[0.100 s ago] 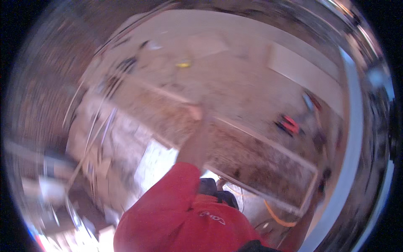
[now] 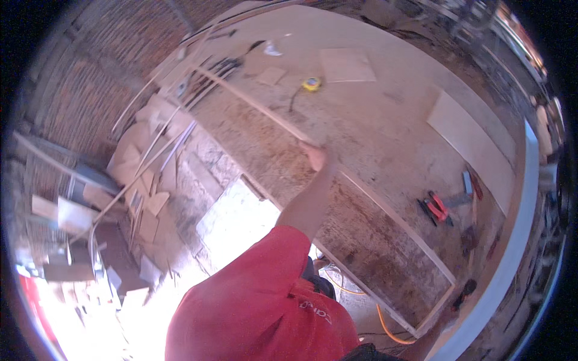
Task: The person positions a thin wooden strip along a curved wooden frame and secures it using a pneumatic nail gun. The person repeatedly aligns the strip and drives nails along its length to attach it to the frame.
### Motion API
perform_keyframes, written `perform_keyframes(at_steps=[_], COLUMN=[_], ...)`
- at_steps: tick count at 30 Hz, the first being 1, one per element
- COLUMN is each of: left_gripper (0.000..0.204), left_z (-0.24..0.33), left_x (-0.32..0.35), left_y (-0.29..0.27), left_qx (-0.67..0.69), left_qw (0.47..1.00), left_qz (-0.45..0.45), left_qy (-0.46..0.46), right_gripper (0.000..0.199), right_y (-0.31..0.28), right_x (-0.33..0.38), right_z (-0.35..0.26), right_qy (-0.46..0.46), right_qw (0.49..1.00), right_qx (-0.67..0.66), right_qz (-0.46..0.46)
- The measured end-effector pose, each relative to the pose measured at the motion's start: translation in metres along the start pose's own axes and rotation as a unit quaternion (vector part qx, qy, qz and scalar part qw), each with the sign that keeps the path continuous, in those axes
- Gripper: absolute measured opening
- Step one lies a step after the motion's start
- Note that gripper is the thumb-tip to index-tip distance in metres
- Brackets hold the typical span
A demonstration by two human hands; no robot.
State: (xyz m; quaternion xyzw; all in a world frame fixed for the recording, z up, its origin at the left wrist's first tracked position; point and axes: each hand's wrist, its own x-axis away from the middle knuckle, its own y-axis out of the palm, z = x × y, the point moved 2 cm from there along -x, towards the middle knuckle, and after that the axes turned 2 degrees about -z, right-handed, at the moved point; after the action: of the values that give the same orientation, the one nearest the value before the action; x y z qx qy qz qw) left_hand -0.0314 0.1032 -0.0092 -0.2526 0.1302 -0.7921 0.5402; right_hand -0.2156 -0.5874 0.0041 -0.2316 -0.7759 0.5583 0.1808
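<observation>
A long, narrow frame of pale wooden strips [image 2: 392,215] lies slantwise over the dusty work surface. My left hand [image 2: 316,157] reaches across to its far strip and closes around the wood near the middle. Low on the right, my right hand [image 2: 445,322] is at the frame's end corner. A dark object [image 2: 465,293] shows at its fingers; its kind is unclear, and the hand is partly lost in shadow. Beyond the frame lie a pair of red-handled pliers [image 2: 438,207] and a yellow tape measure [image 2: 311,84].
Flat board pieces [image 2: 347,65] and a larger pale panel [image 2: 472,141] lie at the far side. A long whitish bar [image 2: 509,253] curves along the right. Thin strips and board scraps [image 2: 144,204] are heaped left. An orange hose [image 2: 388,325] hangs near me.
My view has swung, so the scene sits differently and looks sharper. My left hand stays on the far strip; my right stays by the end corner.
</observation>
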Motion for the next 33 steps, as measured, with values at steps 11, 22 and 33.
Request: perform_keyframes(at_steps=[11, 22, 33], left_gripper=[0.089, 0.089, 0.061], left_z=[0.025, -0.067, -0.068], left_x=[0.010, -0.077, 0.102], left_y=[-0.020, 0.049, -0.060], left_qx=[-0.057, 0.053, -0.311], left_qw=[0.991, 0.962, 0.751], left_qz=[-0.090, -0.265, -0.276], left_qy=[-0.081, 0.032, 0.512], right_gripper=[0.043, 0.042, 0.037], right_y=[0.008, -0.010, -0.016], right_x=[-0.017, 0.018, 0.043], right_z=[-0.006, 0.017, 0.010], right_qy=[0.010, -0.006, 0.097], right_qw=[0.999, 0.999, 0.995], right_qx=[0.044, -0.034, 0.027], right_qz=[-0.003, 0.015, 0.019])
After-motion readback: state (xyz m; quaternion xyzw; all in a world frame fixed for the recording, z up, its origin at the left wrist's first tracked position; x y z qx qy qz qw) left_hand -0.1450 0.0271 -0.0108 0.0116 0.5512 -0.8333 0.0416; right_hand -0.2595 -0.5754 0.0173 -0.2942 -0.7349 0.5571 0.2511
